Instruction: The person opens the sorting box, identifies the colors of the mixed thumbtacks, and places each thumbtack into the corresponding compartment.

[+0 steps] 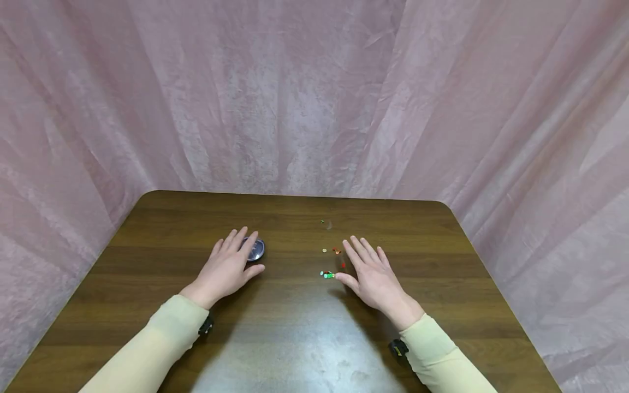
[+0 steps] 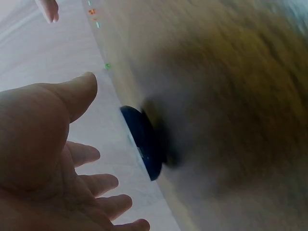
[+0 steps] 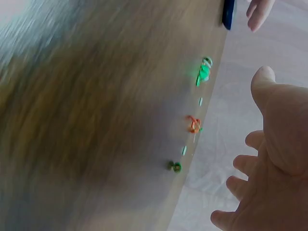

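Observation:
My left hand (image 1: 223, 275) hovers palm down at the left of the table, fingers spread and nothing held. Its fingertips overlap a small round dark-blue dish (image 1: 256, 250), which in the left wrist view shows as a low dark shape (image 2: 141, 142) beyond the thumb. On the other side, my right hand (image 1: 377, 281) is also stretched out with nothing in it. Just left of its thumb lie small green pieces (image 1: 329, 276); red pieces (image 1: 337, 251) lie by its index finger. The right wrist view shows a green cluster (image 3: 204, 72) and an orange-red piece (image 3: 194, 125).
A tiny green piece (image 1: 322, 221) lies farther back on the brown wooden table (image 1: 295, 215), and a pale round bit (image 1: 324, 250) sits near the red ones. Pink curtains (image 1: 295, 109) hang behind and at both sides. Each wrist carries a small black device (image 1: 398, 347).

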{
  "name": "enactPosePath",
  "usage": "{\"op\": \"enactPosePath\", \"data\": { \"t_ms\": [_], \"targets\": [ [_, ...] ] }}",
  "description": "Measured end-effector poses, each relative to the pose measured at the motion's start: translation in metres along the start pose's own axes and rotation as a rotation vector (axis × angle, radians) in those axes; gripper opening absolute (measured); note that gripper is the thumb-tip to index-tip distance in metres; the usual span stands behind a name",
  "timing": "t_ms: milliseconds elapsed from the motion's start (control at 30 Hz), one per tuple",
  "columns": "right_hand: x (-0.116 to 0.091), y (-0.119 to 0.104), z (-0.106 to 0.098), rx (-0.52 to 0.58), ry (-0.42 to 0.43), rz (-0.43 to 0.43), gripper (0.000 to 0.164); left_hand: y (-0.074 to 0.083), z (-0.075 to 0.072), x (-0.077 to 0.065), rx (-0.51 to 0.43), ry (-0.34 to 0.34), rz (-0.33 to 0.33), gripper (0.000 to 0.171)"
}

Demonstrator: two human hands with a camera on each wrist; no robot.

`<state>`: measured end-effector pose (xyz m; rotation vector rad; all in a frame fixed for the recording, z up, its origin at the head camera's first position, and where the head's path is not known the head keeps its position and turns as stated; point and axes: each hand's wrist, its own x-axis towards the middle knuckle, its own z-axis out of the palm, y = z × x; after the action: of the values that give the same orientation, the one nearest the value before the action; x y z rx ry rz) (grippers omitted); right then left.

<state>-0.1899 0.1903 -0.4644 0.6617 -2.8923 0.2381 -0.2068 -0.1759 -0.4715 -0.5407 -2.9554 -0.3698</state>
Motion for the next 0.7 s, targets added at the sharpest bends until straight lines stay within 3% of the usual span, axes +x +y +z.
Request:
{"op": "enactPosePath", "data": {
  "t_ms": [433, 700],
  "targets": [
    [0.008, -0.025, 0.016, -0.012, -0.012, -0.078, 0.080, -0.010, 0.008, 0.006, -0.010, -0.057, -0.035, 0.080],
    [0.011, -0.032, 0.019, -0.024, -0.015, -0.122, 0.080, -0.010, 0.011, 0.010, -0.023, -0.027, 0.012, 0.072]
  ]
}}
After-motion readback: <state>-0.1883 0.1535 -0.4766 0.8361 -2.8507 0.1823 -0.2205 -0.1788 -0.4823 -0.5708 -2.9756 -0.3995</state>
